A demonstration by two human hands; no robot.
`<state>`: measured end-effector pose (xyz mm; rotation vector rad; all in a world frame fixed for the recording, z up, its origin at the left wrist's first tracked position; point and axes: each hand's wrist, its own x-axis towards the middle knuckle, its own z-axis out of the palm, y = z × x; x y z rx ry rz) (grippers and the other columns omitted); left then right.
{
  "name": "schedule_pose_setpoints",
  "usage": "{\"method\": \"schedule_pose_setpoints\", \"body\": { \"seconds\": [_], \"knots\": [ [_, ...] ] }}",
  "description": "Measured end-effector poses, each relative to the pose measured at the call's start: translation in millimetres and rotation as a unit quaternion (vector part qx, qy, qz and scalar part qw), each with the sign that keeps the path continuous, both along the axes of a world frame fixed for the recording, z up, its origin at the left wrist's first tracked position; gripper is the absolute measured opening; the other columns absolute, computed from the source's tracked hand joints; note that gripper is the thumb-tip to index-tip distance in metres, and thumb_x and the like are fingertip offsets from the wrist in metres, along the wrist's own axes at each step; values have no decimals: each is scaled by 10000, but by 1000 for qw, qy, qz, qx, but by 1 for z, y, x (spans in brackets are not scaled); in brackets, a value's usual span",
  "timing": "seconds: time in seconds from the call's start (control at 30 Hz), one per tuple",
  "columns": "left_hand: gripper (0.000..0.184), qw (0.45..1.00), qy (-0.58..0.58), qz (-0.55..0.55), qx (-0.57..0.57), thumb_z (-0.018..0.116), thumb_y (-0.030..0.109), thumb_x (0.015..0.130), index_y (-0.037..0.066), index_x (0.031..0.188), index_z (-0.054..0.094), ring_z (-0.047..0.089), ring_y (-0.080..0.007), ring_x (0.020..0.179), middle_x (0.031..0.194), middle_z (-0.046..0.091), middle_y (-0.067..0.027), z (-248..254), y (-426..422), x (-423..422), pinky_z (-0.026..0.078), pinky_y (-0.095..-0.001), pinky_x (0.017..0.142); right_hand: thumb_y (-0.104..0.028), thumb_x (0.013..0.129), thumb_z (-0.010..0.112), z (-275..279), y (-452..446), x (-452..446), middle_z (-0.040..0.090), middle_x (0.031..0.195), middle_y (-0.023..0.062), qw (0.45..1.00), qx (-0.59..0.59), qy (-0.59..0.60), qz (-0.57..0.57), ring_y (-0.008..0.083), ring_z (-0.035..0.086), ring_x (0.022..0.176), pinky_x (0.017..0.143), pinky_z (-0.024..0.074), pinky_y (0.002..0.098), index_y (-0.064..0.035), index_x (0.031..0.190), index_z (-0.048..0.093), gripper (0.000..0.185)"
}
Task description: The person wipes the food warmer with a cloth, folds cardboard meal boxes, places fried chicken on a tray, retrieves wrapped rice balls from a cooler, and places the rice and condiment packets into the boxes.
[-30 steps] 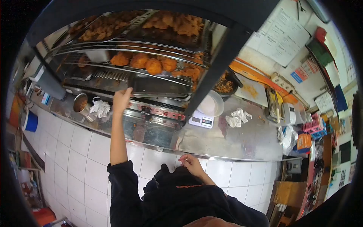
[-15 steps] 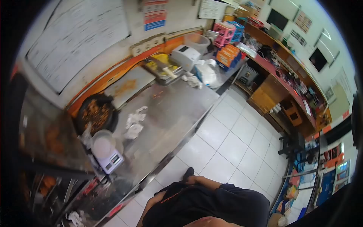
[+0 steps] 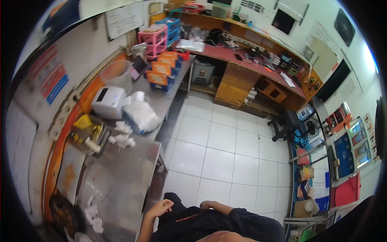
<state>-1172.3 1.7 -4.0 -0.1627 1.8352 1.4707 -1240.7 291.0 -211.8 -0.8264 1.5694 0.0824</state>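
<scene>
My left hand (image 3: 162, 207) is at the lower middle, in front of my dark clothing and near the edge of the steel table (image 3: 121, 177). Its fingers are loosely curled, and I see nothing in them. My right hand (image 3: 207, 205) hangs low beside my body above the white tiled floor (image 3: 219, 165); its fingers are mostly hidden. Crumpled white tissues (image 3: 92, 213) lie on the steel table to the left. Beyond them stand a tray with yellow pieces (image 3: 89, 135), a white boxy device (image 3: 109, 102) and a white plastic bag (image 3: 141, 113).
A dark pan (image 3: 64, 215) is at the lower left. Orange and blue boxes (image 3: 163, 72) and a pink rack (image 3: 155, 42) stand farther along the table. A red-topped counter (image 3: 225, 60) runs across the back. A black stool (image 3: 284, 124) and loaded shelves (image 3: 306, 189) line the right.
My view has turned toward the right and the back counter. The steel table and pan have shifted left and down in view. My left hand has come into view in front of me.
</scene>
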Motion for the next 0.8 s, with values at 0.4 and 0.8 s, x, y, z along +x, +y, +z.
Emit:
{"method": "schedule_pose_setpoints", "body": {
  "seconds": [0.4, 0.8],
  "knots": [
    [429, 914, 272, 299, -32, 611, -73, 674, 25, 1081, 518, 602, -128, 734, 1027, 569, -95, -1, -28, -362, 473, -241, 624, -379, 786, 550, 54, -24, -390, 627, 916, 164, 865, -187, 227, -408, 266, 603, 855, 749, 465, 348, -47, 1033, 583, 415],
    [563, 918, 100, 336, -183, 732, 201, 641, 51, 1136, 508, 586, -193, 814, 1036, 579, -107, -51, 10, -489, 466, -305, 733, -264, 823, 525, 4, -73, -635, 623, 949, 128, 955, -176, -35, -236, 248, 604, 843, 719, 467, 345, -25, 1078, 541, 350]
  ]
}}
